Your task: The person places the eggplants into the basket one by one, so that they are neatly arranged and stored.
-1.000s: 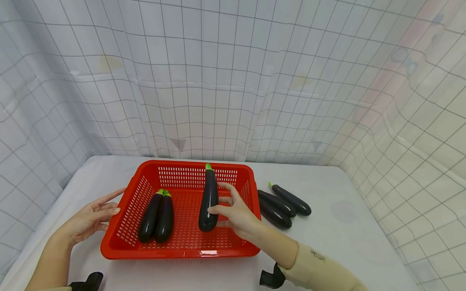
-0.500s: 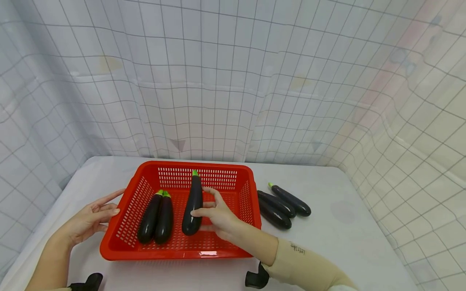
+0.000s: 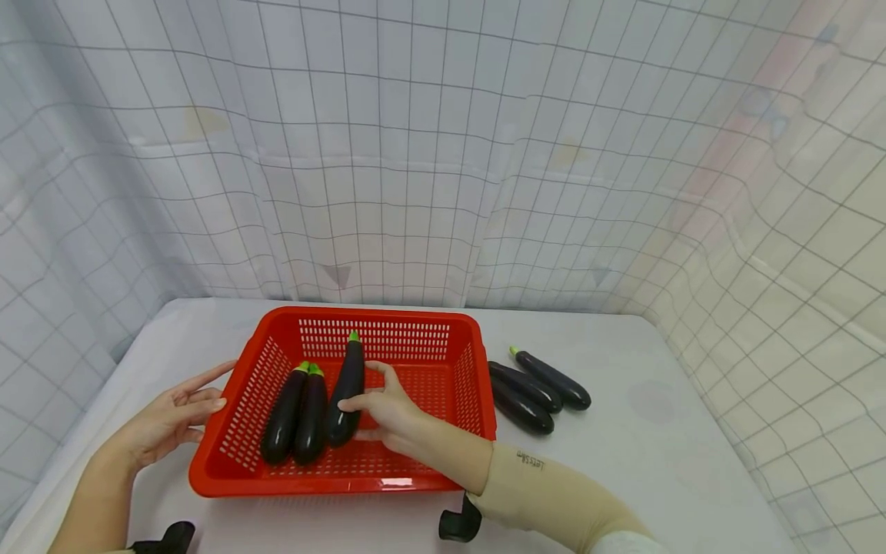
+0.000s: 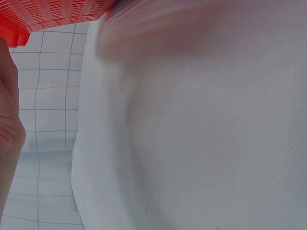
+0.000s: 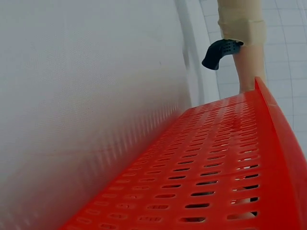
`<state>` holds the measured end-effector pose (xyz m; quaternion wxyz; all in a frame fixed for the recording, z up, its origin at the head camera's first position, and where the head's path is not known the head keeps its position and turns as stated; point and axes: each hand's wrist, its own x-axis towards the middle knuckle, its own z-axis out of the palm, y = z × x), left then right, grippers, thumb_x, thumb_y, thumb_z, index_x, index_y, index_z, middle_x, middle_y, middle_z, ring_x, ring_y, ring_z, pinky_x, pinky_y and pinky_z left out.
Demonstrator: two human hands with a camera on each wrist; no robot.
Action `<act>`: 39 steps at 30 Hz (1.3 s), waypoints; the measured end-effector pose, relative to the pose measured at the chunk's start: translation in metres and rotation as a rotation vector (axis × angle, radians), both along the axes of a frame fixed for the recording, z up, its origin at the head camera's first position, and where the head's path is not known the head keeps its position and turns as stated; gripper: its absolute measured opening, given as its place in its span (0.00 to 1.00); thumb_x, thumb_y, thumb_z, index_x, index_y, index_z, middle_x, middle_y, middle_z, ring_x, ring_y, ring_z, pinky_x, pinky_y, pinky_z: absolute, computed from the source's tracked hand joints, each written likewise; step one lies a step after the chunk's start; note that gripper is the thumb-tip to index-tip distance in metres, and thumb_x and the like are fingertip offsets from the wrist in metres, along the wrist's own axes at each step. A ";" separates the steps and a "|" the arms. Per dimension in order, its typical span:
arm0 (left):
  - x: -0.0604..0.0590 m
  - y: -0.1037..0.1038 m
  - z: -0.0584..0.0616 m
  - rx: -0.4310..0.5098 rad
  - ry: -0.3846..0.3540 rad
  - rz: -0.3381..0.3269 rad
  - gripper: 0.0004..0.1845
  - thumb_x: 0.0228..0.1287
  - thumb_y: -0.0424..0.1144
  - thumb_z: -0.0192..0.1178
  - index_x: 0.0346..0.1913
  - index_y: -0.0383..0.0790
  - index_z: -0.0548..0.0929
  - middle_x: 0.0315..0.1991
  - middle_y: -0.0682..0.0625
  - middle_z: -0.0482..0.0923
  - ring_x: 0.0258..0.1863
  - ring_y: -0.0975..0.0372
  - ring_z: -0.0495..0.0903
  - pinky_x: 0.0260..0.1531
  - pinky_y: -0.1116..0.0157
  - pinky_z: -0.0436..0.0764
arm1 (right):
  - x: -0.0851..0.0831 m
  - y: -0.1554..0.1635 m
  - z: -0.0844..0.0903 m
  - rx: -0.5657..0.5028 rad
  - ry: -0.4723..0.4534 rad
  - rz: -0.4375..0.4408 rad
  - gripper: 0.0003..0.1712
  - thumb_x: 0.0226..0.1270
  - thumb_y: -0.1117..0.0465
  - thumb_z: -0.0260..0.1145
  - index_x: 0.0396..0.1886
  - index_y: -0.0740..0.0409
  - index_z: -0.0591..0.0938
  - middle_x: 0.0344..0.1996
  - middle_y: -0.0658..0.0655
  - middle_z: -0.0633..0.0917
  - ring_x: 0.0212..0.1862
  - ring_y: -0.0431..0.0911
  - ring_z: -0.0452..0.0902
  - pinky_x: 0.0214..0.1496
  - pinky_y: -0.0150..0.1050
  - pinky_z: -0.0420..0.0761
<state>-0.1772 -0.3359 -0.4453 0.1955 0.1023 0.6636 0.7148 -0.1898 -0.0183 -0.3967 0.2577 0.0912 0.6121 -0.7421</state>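
A red perforated basket (image 3: 457,338) sits on the white table. Two dark eggplants (image 3: 296,412) with green stems lie side by side in its left half. My right hand (image 3: 388,408) is inside the basket and holds a third eggplant (image 3: 346,391) by its lower half, right beside that pair. My left hand (image 3: 173,415) rests with straight fingers against the basket's left rim (image 3: 231,400). In the left wrist view I see only the edge of that hand (image 4: 9,129) and a corner of the basket (image 4: 53,17). The right wrist view shows the basket's wall (image 5: 216,177).
Three more eggplants (image 3: 536,388) lie on the table just right of the basket. A gridded white curtain (image 3: 443,154) encloses the table at the back and sides. Black wrist-strap pieces (image 3: 458,525) show near the front edge.
My right hand has carried the third eggplant leftward and down across the basket, from its right half to beside the pair. The left hand has stayed at the rim.
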 end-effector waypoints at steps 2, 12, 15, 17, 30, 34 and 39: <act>0.000 0.000 0.000 0.003 0.001 -0.003 0.26 0.71 0.33 0.41 0.58 0.73 0.67 0.48 0.61 0.79 0.42 0.62 0.81 0.37 0.54 0.81 | -0.002 -0.003 -0.002 0.005 -0.012 -0.018 0.36 0.52 0.72 0.67 0.58 0.45 0.64 0.44 0.59 0.75 0.48 0.54 0.70 0.42 0.59 0.77; 0.001 0.000 -0.001 -0.001 0.009 -0.002 0.26 0.71 0.32 0.41 0.59 0.72 0.66 0.48 0.61 0.79 0.42 0.62 0.81 0.36 0.54 0.81 | -0.008 -0.011 -0.011 0.024 -0.063 -0.028 0.36 0.52 0.75 0.65 0.58 0.46 0.64 0.43 0.60 0.74 0.44 0.54 0.75 0.42 0.61 0.76; 0.001 0.000 -0.001 0.002 0.014 -0.003 0.26 0.71 0.32 0.41 0.60 0.72 0.66 0.48 0.61 0.79 0.42 0.61 0.81 0.36 0.54 0.81 | -0.011 -0.013 -0.016 0.050 -0.077 -0.027 0.37 0.51 0.76 0.64 0.58 0.47 0.64 0.41 0.60 0.75 0.42 0.53 0.76 0.42 0.61 0.76; 0.001 0.000 -0.001 0.008 0.016 -0.006 0.27 0.71 0.32 0.41 0.60 0.72 0.66 0.48 0.61 0.79 0.42 0.62 0.81 0.36 0.54 0.81 | -0.012 -0.013 -0.020 0.064 -0.089 -0.025 0.37 0.51 0.77 0.64 0.58 0.47 0.63 0.41 0.60 0.75 0.42 0.53 0.76 0.42 0.61 0.76; -0.001 -0.001 -0.001 0.016 0.017 -0.013 0.26 0.71 0.32 0.41 0.60 0.71 0.66 0.48 0.60 0.79 0.42 0.61 0.81 0.36 0.54 0.81 | -0.018 -0.015 -0.033 0.151 -0.134 -0.032 0.37 0.51 0.78 0.63 0.57 0.47 0.63 0.41 0.64 0.73 0.43 0.57 0.74 0.41 0.62 0.76; -0.001 -0.001 -0.001 0.021 0.017 -0.020 0.27 0.71 0.32 0.40 0.60 0.71 0.66 0.48 0.61 0.79 0.42 0.62 0.81 0.36 0.54 0.81 | -0.021 -0.016 -0.037 0.157 -0.143 -0.026 0.38 0.51 0.79 0.63 0.57 0.47 0.63 0.40 0.64 0.73 0.43 0.57 0.74 0.42 0.63 0.75; -0.001 -0.001 -0.001 0.020 0.016 -0.014 0.27 0.71 0.32 0.40 0.59 0.72 0.67 0.48 0.61 0.79 0.42 0.62 0.81 0.36 0.54 0.81 | -0.022 -0.015 -0.040 0.137 -0.142 0.002 0.38 0.52 0.79 0.62 0.59 0.48 0.62 0.40 0.64 0.73 0.44 0.57 0.75 0.44 0.63 0.74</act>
